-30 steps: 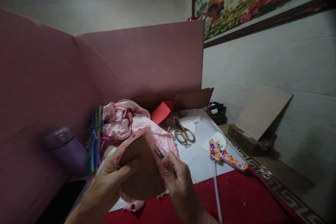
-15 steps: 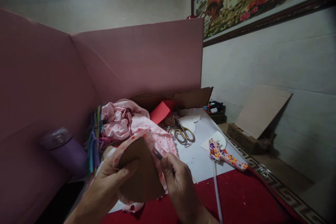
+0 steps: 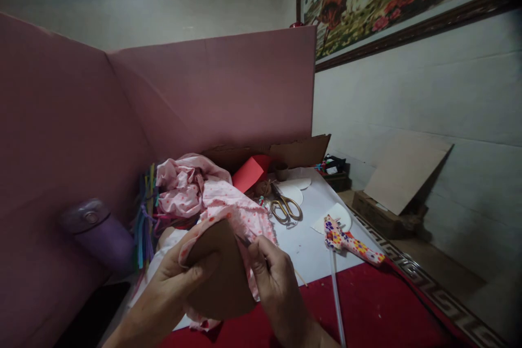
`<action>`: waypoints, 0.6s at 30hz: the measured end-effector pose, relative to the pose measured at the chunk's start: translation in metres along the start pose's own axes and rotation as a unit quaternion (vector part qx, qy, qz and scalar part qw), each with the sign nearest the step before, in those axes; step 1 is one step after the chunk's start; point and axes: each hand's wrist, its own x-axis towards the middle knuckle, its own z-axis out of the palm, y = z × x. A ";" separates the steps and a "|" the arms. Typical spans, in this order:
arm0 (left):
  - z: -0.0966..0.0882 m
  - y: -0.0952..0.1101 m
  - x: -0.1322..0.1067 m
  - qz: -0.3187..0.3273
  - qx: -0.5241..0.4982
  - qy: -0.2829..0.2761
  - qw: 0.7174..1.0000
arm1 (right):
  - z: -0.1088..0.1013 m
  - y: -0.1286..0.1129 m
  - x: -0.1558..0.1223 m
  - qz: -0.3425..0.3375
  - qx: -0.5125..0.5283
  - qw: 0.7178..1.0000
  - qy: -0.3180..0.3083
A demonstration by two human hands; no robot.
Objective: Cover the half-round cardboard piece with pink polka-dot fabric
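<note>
My left hand (image 3: 179,283) is closed on a rounded piece of brown cardboard (image 3: 220,288), its thumb on the flat face. Pink spotted fabric (image 3: 206,224) wraps the cardboard's upper left edge and also shows along its right side. At that right edge is my right hand (image 3: 275,280), closed with thumb and forefinger pinched. A small dark pointed tool (image 3: 244,240) sticks out of the pinch towards the cloth; most of it is hidden by the fingers, and its kind is unclear.
A heap of pink fabric (image 3: 183,185) lies behind the hands, with scissors (image 3: 286,210) to its right. A flowered glue gun (image 3: 353,244) rests at the right, its clear stick (image 3: 336,299) pointing towards me. A purple bottle (image 3: 100,236) stands left beside pipe cleaners (image 3: 145,223).
The dark tool in my right hand shows less and points lower at the fabric edge. The cardboard has tilted slightly in my left hand.
</note>
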 end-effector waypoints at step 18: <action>0.009 0.005 -0.006 -0.032 -0.030 -0.011 0.999 | 0.000 -0.005 0.004 -0.010 0.027 0.999 0.022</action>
